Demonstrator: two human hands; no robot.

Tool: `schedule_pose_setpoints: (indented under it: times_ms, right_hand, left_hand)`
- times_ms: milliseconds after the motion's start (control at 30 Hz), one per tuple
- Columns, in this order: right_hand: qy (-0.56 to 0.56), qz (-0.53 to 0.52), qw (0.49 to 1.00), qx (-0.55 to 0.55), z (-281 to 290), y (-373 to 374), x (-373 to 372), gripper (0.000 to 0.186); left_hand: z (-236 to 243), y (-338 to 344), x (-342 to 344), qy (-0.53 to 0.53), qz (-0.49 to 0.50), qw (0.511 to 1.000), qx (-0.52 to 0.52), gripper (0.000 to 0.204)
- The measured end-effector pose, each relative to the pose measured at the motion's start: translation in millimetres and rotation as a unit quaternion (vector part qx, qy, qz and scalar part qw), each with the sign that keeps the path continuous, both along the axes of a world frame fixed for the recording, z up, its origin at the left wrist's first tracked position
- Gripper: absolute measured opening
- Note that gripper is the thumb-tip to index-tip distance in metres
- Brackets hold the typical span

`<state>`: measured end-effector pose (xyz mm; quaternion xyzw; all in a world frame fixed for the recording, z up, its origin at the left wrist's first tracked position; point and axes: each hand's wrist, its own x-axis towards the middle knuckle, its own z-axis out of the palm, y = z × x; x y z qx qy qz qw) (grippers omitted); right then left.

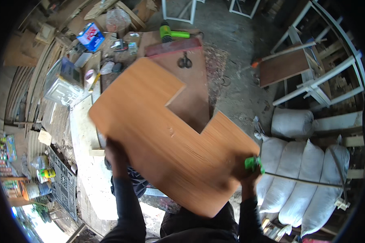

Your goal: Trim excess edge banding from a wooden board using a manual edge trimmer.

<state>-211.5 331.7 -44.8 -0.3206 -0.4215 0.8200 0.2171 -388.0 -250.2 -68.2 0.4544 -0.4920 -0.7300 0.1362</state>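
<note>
The orange-brown wooden board with a square notch [166, 137] is held up, tilted, above the cluttered worktop [85, 133]. Our left hand [115, 152] is clamped on its near edge, our right hand [247, 170] on its right corner together with a small green object [253, 163], so both sides carry the weight.

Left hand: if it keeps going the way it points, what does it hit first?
The left hand points up and away along the underside of the notched wooden board it grips. Past the board's far edge, likely the clear plastic box on the workbench, though depth is unclear.
</note>
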Motion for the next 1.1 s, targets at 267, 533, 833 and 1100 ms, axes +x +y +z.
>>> schedule_pose_setpoints:
  times_ms: [267,533,833,1100]
  right_hand:
    - [0.011,0.11,0.99,-0.083,-8.6,26.8,-198.5,0.032]
    - [-0.14,0.072,0.987,0.026,-65.7,-10.4,-293.1,0.024]
    - [0.034,0.172,0.984,0.037,-150.3,37.5,-282.2,0.031]
    - [-0.014,0.428,0.903,0.012,-25.5,125.8,-190.3,0.043]
  left_hand:
    - [46.5,-18.4,238.5,0.12,0.011,0.987,0.103,0.042]
    - [20.1,47.8,283.2,0.077,0.041,0.988,0.124,0.05]
    - [-21.4,11.7,306.9,0.022,0.001,0.994,0.11,0.049]
    - [76.0,190.7,164.5,-0.182,-0.313,0.592,-0.72,0.06]
